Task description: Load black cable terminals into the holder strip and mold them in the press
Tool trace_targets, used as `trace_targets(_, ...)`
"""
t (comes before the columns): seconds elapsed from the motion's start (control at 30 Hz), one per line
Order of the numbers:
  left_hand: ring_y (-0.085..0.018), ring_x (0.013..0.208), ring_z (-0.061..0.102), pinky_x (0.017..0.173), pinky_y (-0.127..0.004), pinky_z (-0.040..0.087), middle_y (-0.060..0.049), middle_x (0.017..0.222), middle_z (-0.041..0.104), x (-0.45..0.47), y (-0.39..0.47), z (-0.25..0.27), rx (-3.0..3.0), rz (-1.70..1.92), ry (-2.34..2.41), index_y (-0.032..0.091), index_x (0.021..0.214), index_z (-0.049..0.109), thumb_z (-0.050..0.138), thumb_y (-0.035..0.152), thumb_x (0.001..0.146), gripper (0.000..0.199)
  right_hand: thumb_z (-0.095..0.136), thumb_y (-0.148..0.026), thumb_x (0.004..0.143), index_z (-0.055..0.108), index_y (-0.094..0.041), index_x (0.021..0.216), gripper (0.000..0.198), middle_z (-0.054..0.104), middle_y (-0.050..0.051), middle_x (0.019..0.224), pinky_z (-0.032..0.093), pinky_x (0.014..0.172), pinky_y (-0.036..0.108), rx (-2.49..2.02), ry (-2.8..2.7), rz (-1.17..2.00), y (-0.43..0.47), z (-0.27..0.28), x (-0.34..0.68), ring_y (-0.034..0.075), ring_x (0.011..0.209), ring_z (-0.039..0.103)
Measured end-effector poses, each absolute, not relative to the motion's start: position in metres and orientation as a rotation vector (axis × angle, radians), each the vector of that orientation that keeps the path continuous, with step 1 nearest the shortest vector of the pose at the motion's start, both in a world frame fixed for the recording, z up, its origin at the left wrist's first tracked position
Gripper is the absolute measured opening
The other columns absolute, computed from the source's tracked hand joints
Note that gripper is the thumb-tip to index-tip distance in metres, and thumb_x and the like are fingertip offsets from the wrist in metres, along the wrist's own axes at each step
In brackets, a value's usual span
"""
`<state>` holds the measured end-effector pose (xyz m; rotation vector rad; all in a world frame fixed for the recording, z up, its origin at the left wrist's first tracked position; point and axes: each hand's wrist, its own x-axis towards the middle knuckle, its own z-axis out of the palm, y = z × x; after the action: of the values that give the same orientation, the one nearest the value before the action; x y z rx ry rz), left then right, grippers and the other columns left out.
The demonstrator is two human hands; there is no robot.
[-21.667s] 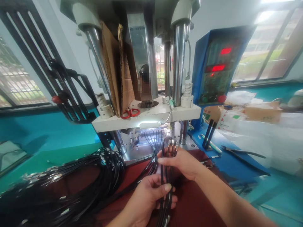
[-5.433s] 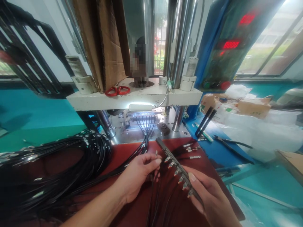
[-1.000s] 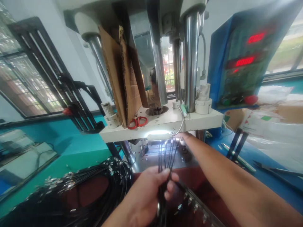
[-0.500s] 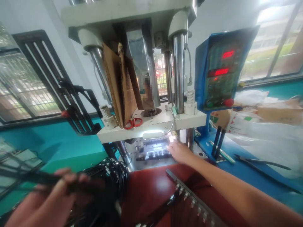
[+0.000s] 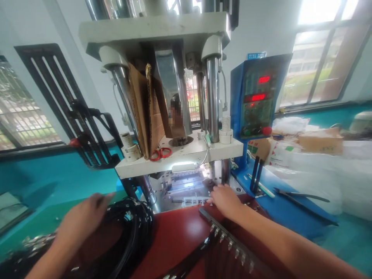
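My right hand [image 5: 226,200] is closed on the right end of a pale moulded plastic strip [image 5: 193,201] with short prongs, at the front of the press bed. Behind the strip lies the lit metal mould [image 5: 186,183]. My left hand [image 5: 87,216], smeared by motion, is above a coil of black cables [image 5: 135,223] at the left, fingers loosely stretched and nothing visible in them. In front of my right hand, a dark bar [image 5: 226,234] with a row of metal-tipped cable ends lies across the red tabletop [image 5: 174,232].
The white press plate [image 5: 180,159] overhangs the mould, with red-handled scissors [image 5: 161,154] and cardboard [image 5: 141,112] on it. At the right stand a blue control box [image 5: 255,97] and a blue surface holding pliers [image 5: 302,194]. Shiny metal pillars flank the mould.
My right hand has drawn the pale strip out of the mould towards me. My left hand has let go of the dark cables and moved up and right. The view has shifted slightly.
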<state>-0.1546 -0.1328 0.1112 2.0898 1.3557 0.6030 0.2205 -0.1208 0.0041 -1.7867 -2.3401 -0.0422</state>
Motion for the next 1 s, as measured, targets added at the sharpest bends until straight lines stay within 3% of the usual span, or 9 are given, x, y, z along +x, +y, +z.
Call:
trace_targets(0.2, -0.024, 0.115, 0.051, 0.099, -0.037, 0.038, -0.007, 0.123, 0.056, -0.059, -0.102, 0.034, 2.498, 0.453, 1.358, 0.025, 0.120, 0.054, 0.056, 0.014, 0.075, 0.046, 0.060, -0.031, 0.084, 0.071, -0.018, 0.080, 0.018, 0.067, 0.009, 0.089, 0.037, 0.078, 0.031, -1.715, -2.272, 0.025, -0.120, 0.009, 0.209, 0.024, 0.093, 0.055)
trace_targets(0.3, -0.023, 0.108, 0.053, 0.094, -0.035, 0.040, -0.008, 0.113, 0.059, -0.030, -0.080, 0.008, 2.514, 0.413, 1.364, 0.021, 0.108, 0.059, 0.055, 0.006, 0.072, 0.039, 0.063, -0.030, 0.082, 0.071, -0.021, 0.084, 0.013, 0.067, 0.004, 0.091, 0.038, 0.077, 0.027, -1.630, -2.244, 0.110, -0.118, 0.005, 0.192, 0.020, 0.091, 0.057)
trace_targets(0.47, -0.019, 0.089, 0.058, 0.083, -0.036, 0.045, -0.005, 0.093, 0.062, -0.020, -0.058, -0.002, 2.466, 0.332, 1.397, 0.015, 0.089, 0.062, 0.060, 0.020, 0.081, 0.010, 0.059, -0.023, 0.084, 0.069, -0.018, 0.080, 0.012, 0.067, 0.003, 0.085, 0.037, 0.073, 0.025, -1.554, -2.171, 0.204, -0.111, -0.002, 0.184, 0.017, 0.084, 0.059)
trace_targets(0.6, -0.018, 0.088, 0.060, 0.082, -0.039, 0.049, -0.004, 0.093, 0.063, -0.021, -0.055, -0.009, 2.407, 0.288, 1.419, 0.013, 0.093, 0.062, 0.057, 0.034, 0.087, 0.022, 0.050, -0.016, 0.088, 0.064, -0.017, 0.080, 0.016, 0.065, 0.002, 0.080, 0.036, 0.068, 0.024, -1.447, -2.172, 0.254, -0.114, 0.002, 0.194, 0.015, 0.078, 0.058)
trace_targets(0.8, -0.019, 0.093, 0.060, 0.079, -0.038, 0.052, -0.007, 0.110, 0.060, -0.021, -0.056, -0.019, 2.356, 0.297, 1.439, 0.015, 0.110, 0.058, 0.055, 0.035, 0.089, 0.029, 0.045, -0.013, 0.090, 0.058, -0.019, 0.088, 0.015, 0.063, 0.002, 0.084, 0.037, 0.067, 0.024, -1.282, -2.256, 0.258, -0.133, 0.020, 0.187, 0.016, 0.079, 0.057)
trace_targets(1.0, -0.018, 0.090, 0.060, 0.082, -0.039, 0.049, -0.005, 0.099, 0.063, -0.023, -0.056, -0.013, 2.410, 0.308, 1.402, 0.014, 0.098, 0.062, 0.057, 0.033, 0.087, 0.022, 0.043, -0.020, 0.092, 0.059, -0.021, 0.093, 0.016, 0.065, 0.003, 0.090, 0.042, 0.072, 0.028, -1.305, -2.210, 0.203, -0.174, 0.058, 0.209, 0.018, 0.082, 0.059)
